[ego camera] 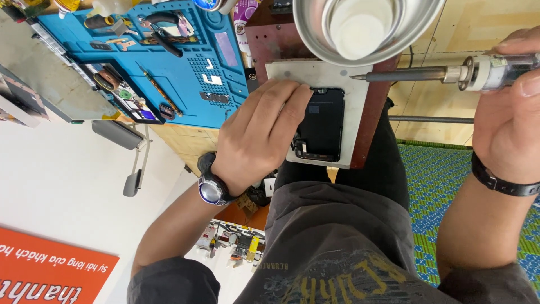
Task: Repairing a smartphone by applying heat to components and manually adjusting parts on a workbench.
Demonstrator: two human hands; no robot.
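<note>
Phone screen (pixel 322 123) pinned flat on grey plate (pixel 315 76) under left hand (pixel 256 135) fingertips, soldering iron (pixel 450 73) gripped in closed right hand (pixel 509 107), tip poised just beyond; probably mid-repair, steady lowering needed next

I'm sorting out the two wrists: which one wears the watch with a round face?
The left hand, pressing the phone screen, wears the round-faced watch; the right hand, holding the soldering iron, wears only a plain black band.

It was a small electronics repair workshop: beyond the left hand's fingers (pixel 292 104) lay a blue silicone repair mat (pixel 185 62) strewn with tweezers and small parts, while a dark phone screen (pixel 323 124) rested on a metal plate (pixel 315 73) just beside those fingertips.
</note>
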